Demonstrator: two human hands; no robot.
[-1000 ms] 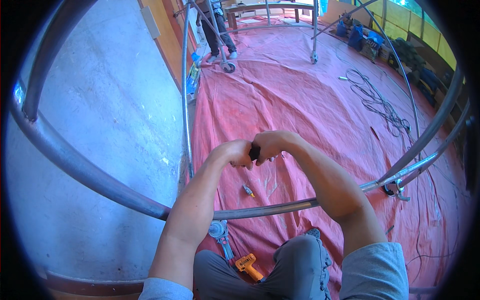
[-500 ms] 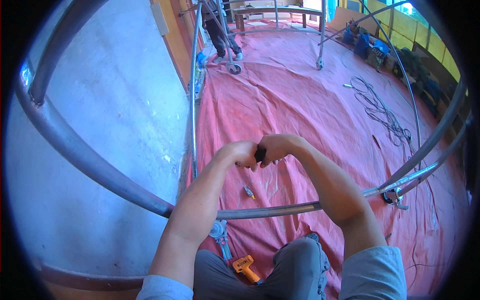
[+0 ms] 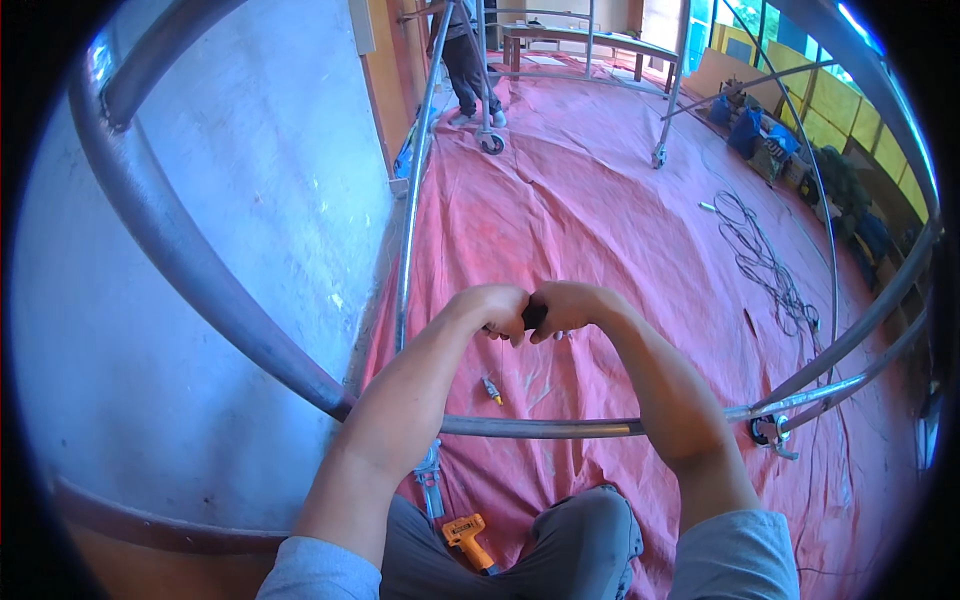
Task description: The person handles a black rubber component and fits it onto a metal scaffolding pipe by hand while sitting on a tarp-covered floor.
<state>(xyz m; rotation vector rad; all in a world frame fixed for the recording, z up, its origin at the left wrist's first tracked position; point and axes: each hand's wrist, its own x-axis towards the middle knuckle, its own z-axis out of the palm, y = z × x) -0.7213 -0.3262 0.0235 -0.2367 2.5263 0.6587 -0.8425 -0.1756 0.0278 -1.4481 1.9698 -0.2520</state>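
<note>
The small dark piece (image 3: pixel 535 317) is up between the two hands, seen against the red sheet (image 3: pixel 600 230) and nearer that sheet's left edge, by the wall (image 3: pixel 270 210), than its right; the likeliest mishap is a slip there. The right hand (image 3: pixel 570 307) is curled inward and appears to pinch the piece between thumb and bent fingers, while the left hand (image 3: pixel 497 308) is curled against its other side, though whether it pinches or merely presses I cannot tell. With both wrists sharply bent and the fingertips mostly hidden, uneven pressure could twist the piece loose, and it might drop into the sheet's creases, near the small yellow-tipped tool (image 3: pixel 492 390). Both forearms pass over the curved metal tube (image 3: pixel 540 428), so a sudden release could knock an arm against it. The orange power tool (image 3: pixel 468 540) lies close by the person's legs (image 3: pixel 580 545), where a shifted knee could nudge it, and the wrinkled sheet could catch a foot
</note>
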